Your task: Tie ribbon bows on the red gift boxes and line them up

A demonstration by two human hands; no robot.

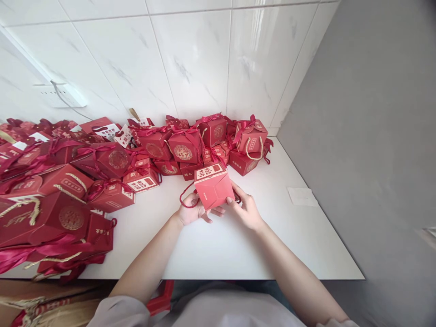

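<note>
A red gift box [215, 190] with a white patterned panel and a dark red cord handle is held above the white table [218, 254]. My left hand [197, 211] supports it from the lower left, with the fingers partly hidden under the box. At its right side my right hand [247, 209] grips the box, thumb on the near face. Just behind stand stacked red boxes [186, 150] with ribbons and cord handles.
A large pile of red boxes [71, 218] covers the table's left side. White paper [302, 196] lies at the right. Around the table are a tiled wall, a grey wall, a red stool [161, 299] and a cardboard box [61, 309] below.
</note>
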